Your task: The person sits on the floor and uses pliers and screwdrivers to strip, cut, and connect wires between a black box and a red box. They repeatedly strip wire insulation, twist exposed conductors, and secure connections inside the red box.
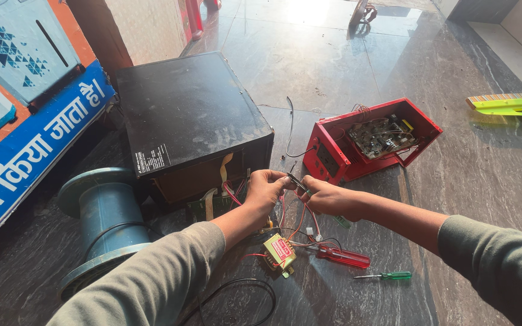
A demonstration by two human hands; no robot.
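Head view gives me a blue and orange sign (pixel 22 115) with white lettering leaning at far left, beside a black case (pixel 191 118) bearing a small white label (pixel 152 159) on its near corner. My left hand (pixel 265 188) and right hand (pixel 327 196) meet just in front of that case, both pinched shut on a thin dark tool (pixel 297 181) held between them, above loose red wires (pixel 300 223). Both forearms reach forward, sleeves grey. An open red box (pixel 333 160) sits just right.
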